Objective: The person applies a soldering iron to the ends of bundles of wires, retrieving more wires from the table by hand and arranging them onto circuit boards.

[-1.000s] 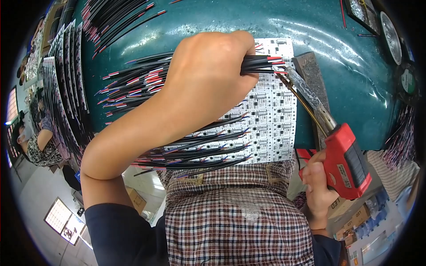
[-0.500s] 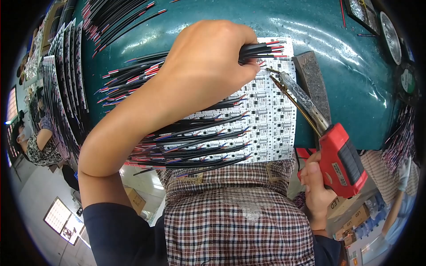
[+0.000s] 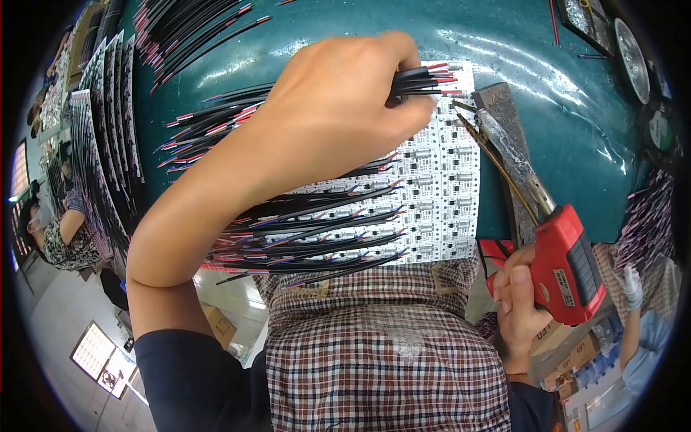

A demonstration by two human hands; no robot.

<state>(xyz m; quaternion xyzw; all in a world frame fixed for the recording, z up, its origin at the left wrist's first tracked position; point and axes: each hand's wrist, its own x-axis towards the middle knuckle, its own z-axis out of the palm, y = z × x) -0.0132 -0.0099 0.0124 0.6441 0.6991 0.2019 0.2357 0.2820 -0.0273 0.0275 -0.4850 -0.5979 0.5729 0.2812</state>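
My left hand [image 3: 342, 97] is closed around a bundle of black cables [image 3: 414, 83] with bare red and white ends, just above the far part of a white circuit board panel [image 3: 423, 209]. Rows of black cables [image 3: 317, 219] with coloured wire ends lie across the panel's left part. In my right hand [image 3: 520, 306] is a red soldering gun [image 3: 563, 263], fingers wrapped round its handle. Its tip, with a thin brass-coloured tube beside it, points at the panel's right edge, apart from the held cables. My left hand and forearm hide part of the panel.
Under the gun's barrel lies a dark grey bar [image 3: 500, 104] on the green table [image 3: 568, 137]. More cables [image 3: 187, 29] are at the back left, beside stacked wired panels [image 3: 108, 108]. A metal dish [image 3: 632, 61] stands back right; co-workers are at both sides.
The soldering gun has moved right and slightly down, its tip drawing away from the wire ends. My left hand has shifted slightly, its thumb further right. At right, a co-worker's gloved hand has moved.
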